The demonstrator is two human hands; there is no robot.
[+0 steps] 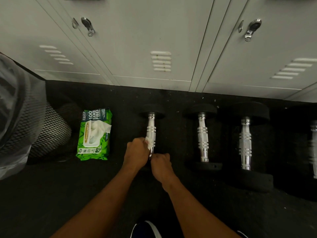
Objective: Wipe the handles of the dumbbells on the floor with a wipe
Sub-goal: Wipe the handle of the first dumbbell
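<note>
Several black dumbbells with chrome handles lie in a row on the dark floor. On the leftmost dumbbell [151, 126], my left hand [137, 152] grips a white wipe [148, 142] against the near part of the handle. My right hand [161, 164] is curled at the near end of the same handle, over its near weight, which is hidden. A second dumbbell [203, 138] and a third dumbbell [246, 143] lie to the right, untouched. A fourth dumbbell [313, 148] shows only at the right edge.
A green pack of wipes [93, 134] lies open on the floor to the left, a wipe sticking out. A black mesh bin [49, 131] with a clear liner stands at far left. Grey lockers [154, 40] line the back. My shoe [145, 229] is at the bottom.
</note>
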